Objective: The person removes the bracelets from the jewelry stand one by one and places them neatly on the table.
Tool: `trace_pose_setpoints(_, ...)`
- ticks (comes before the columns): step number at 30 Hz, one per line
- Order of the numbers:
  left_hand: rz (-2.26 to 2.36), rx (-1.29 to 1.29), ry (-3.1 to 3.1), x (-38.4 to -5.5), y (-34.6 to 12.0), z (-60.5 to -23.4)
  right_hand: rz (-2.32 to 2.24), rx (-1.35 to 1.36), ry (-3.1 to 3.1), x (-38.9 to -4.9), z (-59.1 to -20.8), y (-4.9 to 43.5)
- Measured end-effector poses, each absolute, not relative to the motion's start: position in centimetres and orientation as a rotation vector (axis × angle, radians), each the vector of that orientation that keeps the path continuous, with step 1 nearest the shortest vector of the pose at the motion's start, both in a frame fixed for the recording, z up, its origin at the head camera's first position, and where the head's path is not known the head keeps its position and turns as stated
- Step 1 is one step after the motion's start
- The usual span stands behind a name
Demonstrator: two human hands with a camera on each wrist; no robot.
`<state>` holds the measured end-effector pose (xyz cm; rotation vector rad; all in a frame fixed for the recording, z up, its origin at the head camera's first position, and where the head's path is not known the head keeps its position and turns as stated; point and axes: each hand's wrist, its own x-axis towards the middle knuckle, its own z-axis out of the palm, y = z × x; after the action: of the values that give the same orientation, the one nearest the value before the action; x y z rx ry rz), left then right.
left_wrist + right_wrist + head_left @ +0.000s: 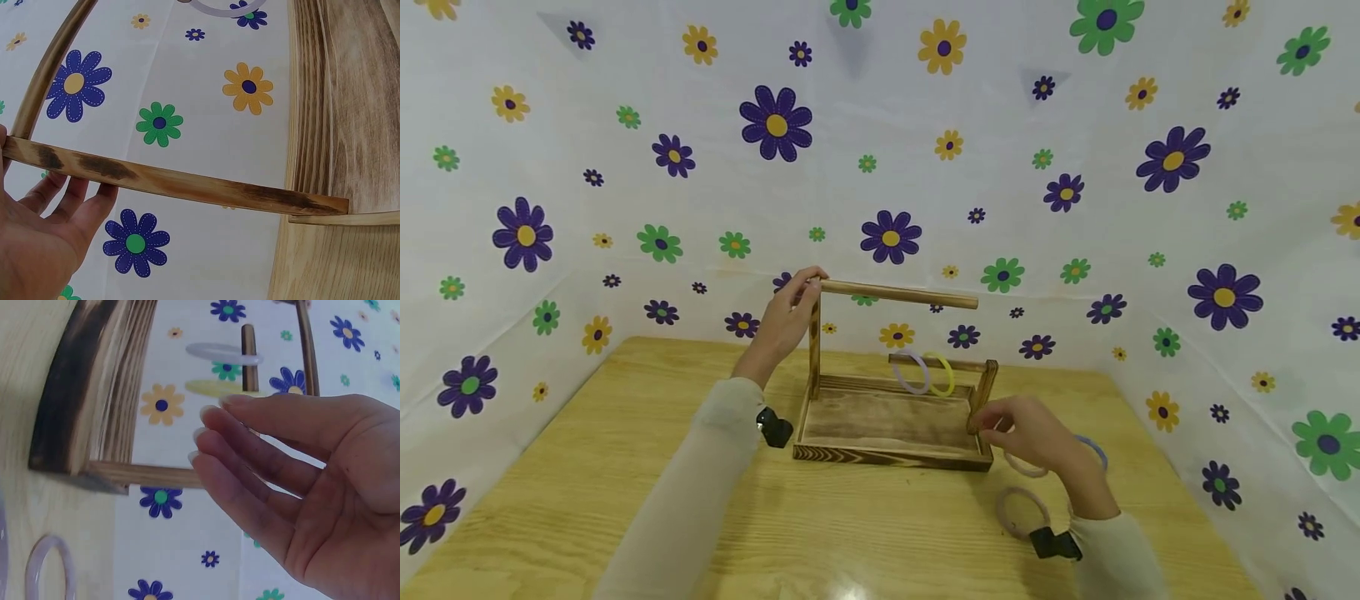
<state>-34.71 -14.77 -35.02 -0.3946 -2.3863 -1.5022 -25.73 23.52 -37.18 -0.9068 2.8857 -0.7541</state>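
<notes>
A wooden stand has a shallow tray base (880,417), a tall left post (815,354) with an upper bar (898,294), and a shorter right post (986,385) with a lower bar (970,365). On the lower bar hang a lilac ring (917,392) and a yellow ring (952,380). My left hand (790,312) grips the top of the left post, fingers on its far side in the left wrist view. Beside the right post is my right hand (294,469), its fingers loosely bent and holding nothing. Whether its fingertips touch that post, I cannot tell.
Right of the stand, a blue ring (1099,450) and pale rings, one lilac (1022,489), lie on the wooden table (835,533); my right arm partly hides some. A flower-patterned cloth (880,183) encloses the back and sides.
</notes>
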Motion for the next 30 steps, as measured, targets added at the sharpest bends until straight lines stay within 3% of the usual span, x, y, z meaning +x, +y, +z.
trace_pose_setpoints(30, -1.492, -0.418, -2.387, -34.9, -15.0, -35.2, -1.085, -0.744, 3.189, -27.7, -36.9, 15.0)
